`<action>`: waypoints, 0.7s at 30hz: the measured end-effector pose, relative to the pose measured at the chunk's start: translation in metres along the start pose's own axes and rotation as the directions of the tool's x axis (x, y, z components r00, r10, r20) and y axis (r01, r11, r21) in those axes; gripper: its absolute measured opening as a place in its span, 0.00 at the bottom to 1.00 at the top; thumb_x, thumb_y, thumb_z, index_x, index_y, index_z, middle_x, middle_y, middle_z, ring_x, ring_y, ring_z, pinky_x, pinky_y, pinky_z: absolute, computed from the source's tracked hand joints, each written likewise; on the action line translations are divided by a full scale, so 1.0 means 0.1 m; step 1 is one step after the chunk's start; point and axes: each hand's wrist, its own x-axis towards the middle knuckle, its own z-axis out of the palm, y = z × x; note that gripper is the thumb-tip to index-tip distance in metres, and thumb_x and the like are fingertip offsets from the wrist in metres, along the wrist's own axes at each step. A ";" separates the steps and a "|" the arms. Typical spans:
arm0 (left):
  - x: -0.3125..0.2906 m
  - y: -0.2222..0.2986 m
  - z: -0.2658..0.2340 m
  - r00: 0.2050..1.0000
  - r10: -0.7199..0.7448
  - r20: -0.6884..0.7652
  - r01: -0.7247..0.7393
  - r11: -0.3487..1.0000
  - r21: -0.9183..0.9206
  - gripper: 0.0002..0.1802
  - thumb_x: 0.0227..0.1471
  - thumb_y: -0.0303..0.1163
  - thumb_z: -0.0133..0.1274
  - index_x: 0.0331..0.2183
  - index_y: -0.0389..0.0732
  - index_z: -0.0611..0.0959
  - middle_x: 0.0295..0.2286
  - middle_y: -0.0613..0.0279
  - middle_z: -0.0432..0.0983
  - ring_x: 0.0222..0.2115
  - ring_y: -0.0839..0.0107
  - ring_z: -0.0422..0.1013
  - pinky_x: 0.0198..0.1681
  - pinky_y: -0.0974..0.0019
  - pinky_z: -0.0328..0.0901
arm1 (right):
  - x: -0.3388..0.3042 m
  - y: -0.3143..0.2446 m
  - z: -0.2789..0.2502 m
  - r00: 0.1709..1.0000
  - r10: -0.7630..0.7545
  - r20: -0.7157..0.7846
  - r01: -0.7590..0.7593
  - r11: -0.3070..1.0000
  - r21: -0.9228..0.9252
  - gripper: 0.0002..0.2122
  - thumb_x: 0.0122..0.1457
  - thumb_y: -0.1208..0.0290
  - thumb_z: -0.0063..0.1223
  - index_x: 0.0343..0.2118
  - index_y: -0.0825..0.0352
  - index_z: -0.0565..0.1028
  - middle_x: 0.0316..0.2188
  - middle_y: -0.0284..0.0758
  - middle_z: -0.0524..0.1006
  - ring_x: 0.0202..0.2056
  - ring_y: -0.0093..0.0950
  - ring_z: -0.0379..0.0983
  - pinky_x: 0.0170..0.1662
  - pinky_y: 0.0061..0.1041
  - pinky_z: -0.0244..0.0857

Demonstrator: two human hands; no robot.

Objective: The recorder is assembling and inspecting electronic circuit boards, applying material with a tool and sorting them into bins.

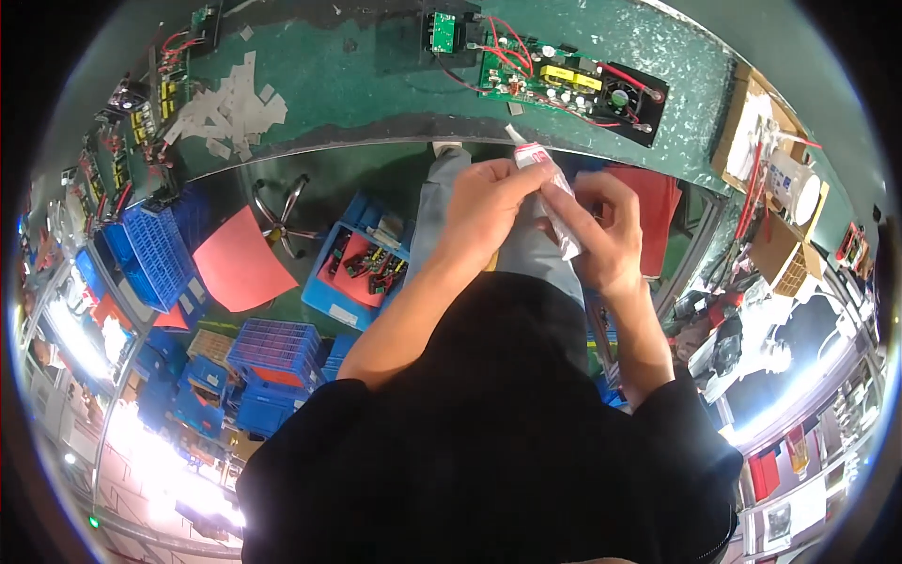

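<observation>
Over at 9 o'clock there's a blue crate (150,252) standing on edge, with a red sheet (240,261) just beside it and a chair base (282,218) poking out behind that. Lower, around 7, a stack of blue baskets (272,355). A blue tray (362,268) full of small boards sits just left of the arms. Dead centre, the left hand (484,218) is pinched shut on the top of a little clear bag (554,202) with a red strip, thumb and fingers closed tight around it. The right hand (609,235) is curled onto the same bag from the other side, fingers touching it lower down. Up at 12 to 1 o'clock a green circuit board (554,80) with red wires lies on the green bench (357,70). At 2 o'clock, a cardboard box (766,155).
</observation>
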 end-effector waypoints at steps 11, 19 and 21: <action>0.20 -0.11 0.30 0.846 0.533 0.022 -0.490 0.760 0.426 0.23 0.58 0.41 0.46 0.19 0.34 0.79 0.12 0.64 0.64 0.15 0.78 0.61 0.19 0.68 0.55 | 0.39 0.61 0.10 0.817 0.550 -0.172 -0.421 0.774 0.472 0.11 0.59 0.73 0.48 0.39 0.76 0.73 0.31 0.42 0.77 0.29 0.32 0.75 0.34 0.26 0.70; 0.52 -0.37 -0.29 0.698 0.716 -0.018 -0.473 0.479 0.740 0.15 0.52 0.31 0.52 0.18 0.37 0.71 0.16 0.55 0.65 0.16 0.55 0.64 0.19 0.59 0.56 | 0.74 1.11 0.18 0.664 0.739 0.115 -0.420 0.240 0.875 0.08 0.57 0.76 0.51 0.37 0.74 0.73 0.30 0.36 0.75 0.34 0.25 0.72 0.38 0.21 0.67; 0.67 -0.36 -0.41 0.622 0.779 -0.075 -0.470 0.448 0.760 0.11 0.50 0.29 0.53 0.20 0.37 0.72 0.16 0.56 0.65 0.16 0.58 0.65 0.19 0.60 0.57 | 0.73 1.14 0.21 0.664 0.730 0.158 -0.481 0.256 0.838 0.06 0.57 0.76 0.52 0.35 0.73 0.74 0.30 0.35 0.75 0.34 0.22 0.71 0.35 0.18 0.64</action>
